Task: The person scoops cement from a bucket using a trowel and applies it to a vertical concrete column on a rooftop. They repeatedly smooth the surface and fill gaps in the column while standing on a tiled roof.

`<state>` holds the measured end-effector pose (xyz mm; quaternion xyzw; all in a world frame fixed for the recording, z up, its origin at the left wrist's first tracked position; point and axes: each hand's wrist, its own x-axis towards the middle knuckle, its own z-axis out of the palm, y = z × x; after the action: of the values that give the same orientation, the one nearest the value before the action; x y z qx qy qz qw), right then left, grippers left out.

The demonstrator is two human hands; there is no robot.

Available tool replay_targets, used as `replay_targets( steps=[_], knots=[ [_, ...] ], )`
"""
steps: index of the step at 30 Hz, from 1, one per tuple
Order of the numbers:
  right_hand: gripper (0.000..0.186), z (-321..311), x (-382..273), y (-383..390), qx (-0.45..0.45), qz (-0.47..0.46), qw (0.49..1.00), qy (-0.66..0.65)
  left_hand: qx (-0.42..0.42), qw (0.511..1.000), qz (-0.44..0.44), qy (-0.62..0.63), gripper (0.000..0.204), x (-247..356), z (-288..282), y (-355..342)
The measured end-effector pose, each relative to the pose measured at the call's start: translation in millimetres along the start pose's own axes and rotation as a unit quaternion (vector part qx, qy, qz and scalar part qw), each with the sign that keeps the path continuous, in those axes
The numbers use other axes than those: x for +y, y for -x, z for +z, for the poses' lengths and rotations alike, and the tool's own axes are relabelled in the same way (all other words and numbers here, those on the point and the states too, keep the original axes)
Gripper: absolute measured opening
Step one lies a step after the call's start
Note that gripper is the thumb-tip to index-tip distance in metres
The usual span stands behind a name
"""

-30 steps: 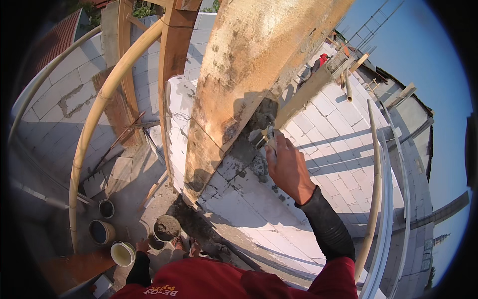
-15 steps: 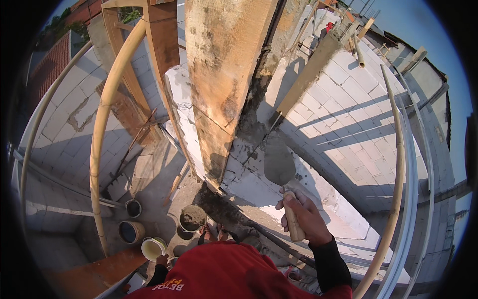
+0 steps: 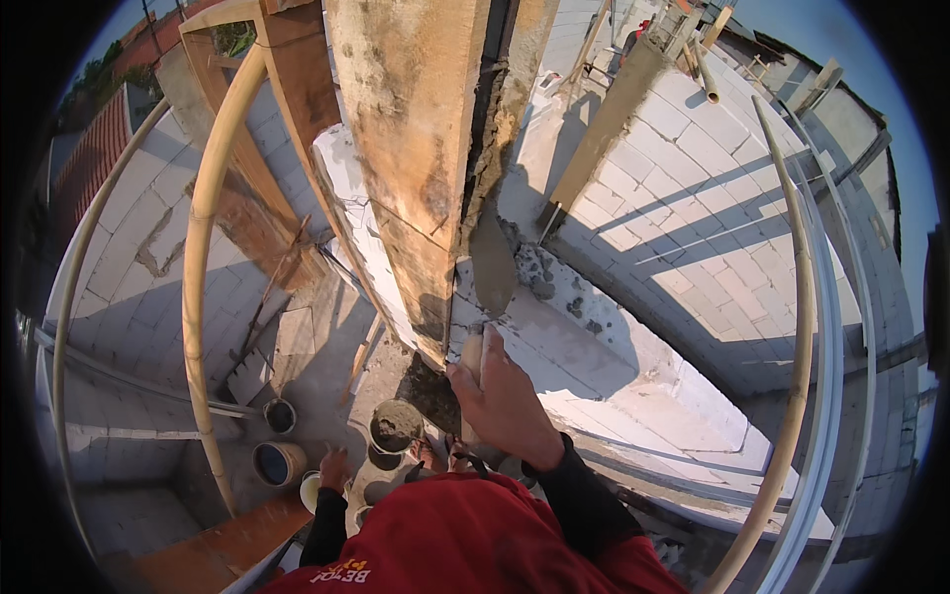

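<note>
Right hand (image 3: 510, 404) wrapped round handle of trowel (image 3: 492, 269); blade points away from body, over white block wall (image 3: 673, 408), just beside foot of upright timber board (image 3: 396, 148). Mortar clumps (image 3: 540, 277) right of blade. Left hand (image 3: 334, 469) low, by pale bucket (image 3: 309, 492); cannot tell whether gripping. Mortar bucket (image 3: 373, 433) near left hand.

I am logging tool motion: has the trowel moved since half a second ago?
Yes. Judged against the large wooden board, the trowel has moved left, closer to the board's right edge.
</note>
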<state>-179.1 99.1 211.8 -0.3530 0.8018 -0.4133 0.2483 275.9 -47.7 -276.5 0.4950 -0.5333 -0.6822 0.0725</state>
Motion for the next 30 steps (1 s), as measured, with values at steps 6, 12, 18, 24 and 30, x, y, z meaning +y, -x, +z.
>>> replay_targets(
  steps=[6, 12, 18, 24, 30],
  knots=[
    [0.03, -23.6, -31.8, 28.0, -0.04, 0.172, 0.778, -0.604, -0.111, 0.956, -0.271, 0.017, 0.057, -40.8, -26.7, 37.6],
    [0.052, -25.7, -26.0, 3.7, -0.046, 0.026, 0.978, -0.201, 0.038, 0.946, -0.29, 0.138, 0.03, -33.4, -34.1, 80.7],
    [0.07, -51.9, 39.8, -5.7, 0.104, -0.062, 0.988, 0.093, 0.109, 0.958, -0.255, 0.079, 0.066, 25.7, -4.1, 45.6],
    [0.06, 2.2, 107.2, 60.9, 0.133, 0.014, 0.99, 0.047, 0.161, 0.958, -0.186, 0.149, 0.075, 29.1, 15.0, 67.7],
    [0.041, 73.1, 204.8, 93.7, -0.078, 0.098, 0.98, 0.152, 0.241, 0.969, -0.053, 0.011, 0.059, -82.1, 70.4, 91.5]
  ],
)
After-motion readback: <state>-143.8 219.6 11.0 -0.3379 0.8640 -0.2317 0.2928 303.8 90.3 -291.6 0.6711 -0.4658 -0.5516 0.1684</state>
